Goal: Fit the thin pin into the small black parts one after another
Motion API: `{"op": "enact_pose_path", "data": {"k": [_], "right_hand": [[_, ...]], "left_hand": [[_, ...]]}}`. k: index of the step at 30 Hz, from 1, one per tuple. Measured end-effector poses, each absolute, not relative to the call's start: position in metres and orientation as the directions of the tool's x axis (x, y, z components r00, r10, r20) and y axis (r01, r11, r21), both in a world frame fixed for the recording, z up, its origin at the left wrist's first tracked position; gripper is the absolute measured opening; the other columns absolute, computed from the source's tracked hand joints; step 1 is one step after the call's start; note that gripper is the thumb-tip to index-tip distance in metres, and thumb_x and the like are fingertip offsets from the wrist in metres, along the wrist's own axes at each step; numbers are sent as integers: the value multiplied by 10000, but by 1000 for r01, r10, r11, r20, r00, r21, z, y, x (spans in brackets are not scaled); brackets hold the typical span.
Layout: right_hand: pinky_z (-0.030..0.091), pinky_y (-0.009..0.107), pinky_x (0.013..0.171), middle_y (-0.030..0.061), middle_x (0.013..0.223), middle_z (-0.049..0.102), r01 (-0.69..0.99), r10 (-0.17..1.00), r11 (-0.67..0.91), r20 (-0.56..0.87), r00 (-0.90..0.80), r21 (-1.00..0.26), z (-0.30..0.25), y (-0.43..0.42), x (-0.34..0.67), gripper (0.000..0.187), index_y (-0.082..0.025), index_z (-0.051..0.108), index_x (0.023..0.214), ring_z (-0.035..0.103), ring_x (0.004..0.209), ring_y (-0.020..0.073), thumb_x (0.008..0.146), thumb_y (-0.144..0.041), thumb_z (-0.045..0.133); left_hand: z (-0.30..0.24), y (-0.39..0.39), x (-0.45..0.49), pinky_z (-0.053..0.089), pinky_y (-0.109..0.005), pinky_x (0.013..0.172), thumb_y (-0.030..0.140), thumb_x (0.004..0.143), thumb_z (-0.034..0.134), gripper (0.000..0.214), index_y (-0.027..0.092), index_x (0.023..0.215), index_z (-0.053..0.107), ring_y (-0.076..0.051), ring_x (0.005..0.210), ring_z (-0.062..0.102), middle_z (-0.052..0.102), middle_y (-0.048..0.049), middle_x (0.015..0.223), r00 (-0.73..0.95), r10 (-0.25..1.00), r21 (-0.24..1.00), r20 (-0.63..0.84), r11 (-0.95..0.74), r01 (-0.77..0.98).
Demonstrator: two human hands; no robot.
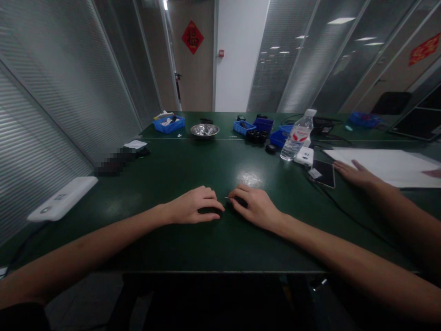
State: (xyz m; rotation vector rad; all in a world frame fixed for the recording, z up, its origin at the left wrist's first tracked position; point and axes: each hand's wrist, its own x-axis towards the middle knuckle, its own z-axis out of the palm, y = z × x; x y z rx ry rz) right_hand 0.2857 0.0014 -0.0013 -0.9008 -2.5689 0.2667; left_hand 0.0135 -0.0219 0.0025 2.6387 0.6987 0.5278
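My left hand [195,207] rests on the dark green table [179,174] with its fingers curled over a small dark object I cannot make out. My right hand [253,205] lies right beside it, fingers pinched on a thin metal pin-like thing [227,198] that points toward the left hand. The two hands nearly touch near the table's front middle.
Another person's hand [354,174] lies flat at the right by a phone [324,173] and white paper [389,165]. A water bottle [296,135], blue bins [168,123], a metal bowl [204,130] and a white device [62,198] stand around.
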Motion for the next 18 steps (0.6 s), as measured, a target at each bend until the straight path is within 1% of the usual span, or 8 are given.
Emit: {"op": "enact_pose_path", "data": {"k": [3,10,12,16,18], "right_hand": [[475,278,702,53,1030,653,551,627,778,309,-715,-303,-2,2,286,174,-212,684,1091,628,809,158,1019,-272,538],[466,279,694,45,1040,651,559,632,773,294,-717,-298,-3,3,286,176,-218,679,1093,625,805,155,1026,-282,530],[471,284,707,44,1044,651,557,632,773,292,-718,-302,-4,3,286,175,-221,677,1099,632,818,159,1026,-279,529],[480,289,714,44,1046,655,558,634,772,293,-716,-304,-5,3,286,172,-223,679,1103,637,819,162,1017,-274,540],[482,288,710,48,1056,657,555,632,773,294,-717,-306,-4,3,287,174,-221,679,1103,639,821,162,1017,-275,539]], "left_hand": [[6,-23,14,429,-366,905,332,1026,544,224,201,1101,710,-229,992,574,651,-91,1068,794,541,428,278,-810,402],[9,-25,12,411,-366,880,279,1063,396,351,166,867,664,-216,963,573,651,-85,1066,771,573,432,280,-792,432],[8,-24,12,409,-362,870,298,1072,369,374,162,864,648,-213,949,572,655,-85,1044,735,606,427,303,-776,464],[5,-21,12,410,-346,846,324,1094,299,424,157,917,646,-199,882,556,639,-64,924,626,707,452,328,-700,554],[3,-19,12,403,-344,847,316,1101,278,451,158,945,670,-196,872,556,638,-53,906,612,721,458,325,-686,565]]}}
